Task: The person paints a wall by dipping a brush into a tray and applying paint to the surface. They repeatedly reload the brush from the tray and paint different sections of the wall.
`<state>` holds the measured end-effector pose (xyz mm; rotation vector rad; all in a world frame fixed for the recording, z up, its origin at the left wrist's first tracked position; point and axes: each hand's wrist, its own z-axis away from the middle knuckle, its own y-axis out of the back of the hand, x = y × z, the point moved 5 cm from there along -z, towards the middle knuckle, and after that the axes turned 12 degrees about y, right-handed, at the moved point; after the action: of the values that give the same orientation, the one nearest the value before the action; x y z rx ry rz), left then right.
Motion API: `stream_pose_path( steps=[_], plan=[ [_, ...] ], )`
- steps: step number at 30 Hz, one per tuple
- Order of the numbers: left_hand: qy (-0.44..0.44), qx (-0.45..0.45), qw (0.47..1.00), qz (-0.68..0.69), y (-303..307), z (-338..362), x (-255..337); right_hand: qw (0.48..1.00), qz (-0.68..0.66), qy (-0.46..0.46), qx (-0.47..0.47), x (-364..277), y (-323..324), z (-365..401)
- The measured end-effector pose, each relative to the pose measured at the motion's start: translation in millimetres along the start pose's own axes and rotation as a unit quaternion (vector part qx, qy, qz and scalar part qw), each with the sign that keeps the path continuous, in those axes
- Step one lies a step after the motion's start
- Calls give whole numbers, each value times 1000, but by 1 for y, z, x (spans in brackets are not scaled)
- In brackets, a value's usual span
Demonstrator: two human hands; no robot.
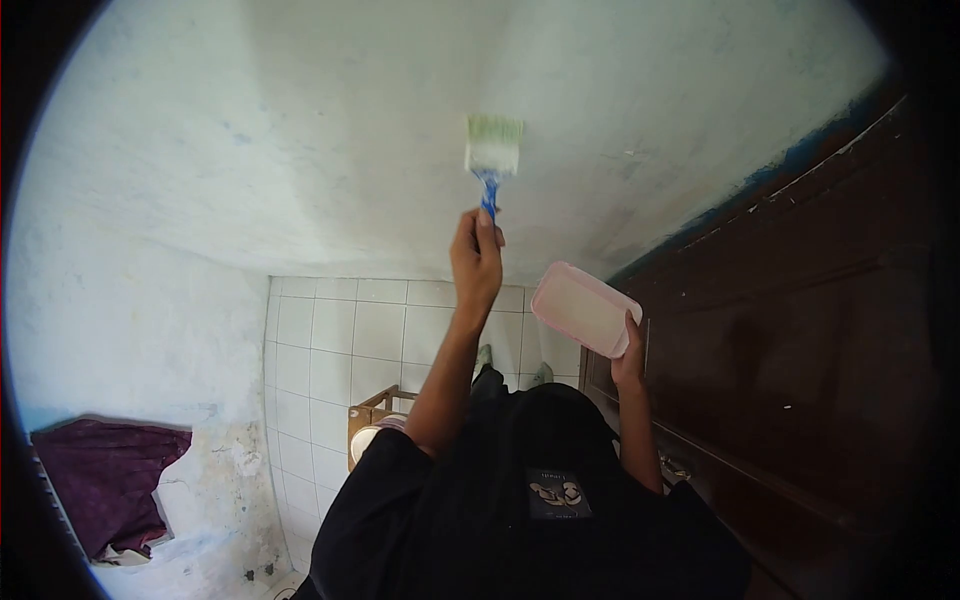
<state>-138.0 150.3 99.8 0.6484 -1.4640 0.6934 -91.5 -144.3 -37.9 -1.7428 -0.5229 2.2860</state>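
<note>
My left hand (477,258) is closed around the blue handle of a wide paintbrush (492,150). The brush points up, with its bristles at the pale wall (360,130); they look whitish near the handle and greenish toward the tip. Slight blur hides whether the tip presses on the wall. On the right, my right hand (630,350) grips the near right end of a shallow pink plastic tray (580,308), thumb over the rim. A pale layer that looks like paint covers the tray's inside. The fingers under the tray are hidden.
A dark brown door (800,330) stands at the right. Low on the left, a wooden stool (372,408) carries a round tub (372,436) on the white tiled floor (330,330). A dark purple cloth (105,475) hangs on the left wall (130,330).
</note>
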Motion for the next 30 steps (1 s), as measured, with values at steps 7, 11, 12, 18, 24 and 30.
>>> stream_pose_path(
  steps=[7,11,12,18,24,30],
  plan=[
    [53,69,978,-187,-6,25,-210,1000,-6,-6,4,6,19,9],
    [129,122,950,-256,7,30,-287,1000,-12,-20,6,30,49,4],
    [130,122,950,-255,9,28,-286,1000,-3,-19,16,28,52,6],
    [145,124,962,-195,33,1,-173,999,-6,-19,28,12,36,13],
    [138,82,986,-50,41,15,19,1000,6,-21,10,5,23,11],
    [-1,82,996,46,28,21,120,999,30,-27,-15,18,30,0]
  ],
)
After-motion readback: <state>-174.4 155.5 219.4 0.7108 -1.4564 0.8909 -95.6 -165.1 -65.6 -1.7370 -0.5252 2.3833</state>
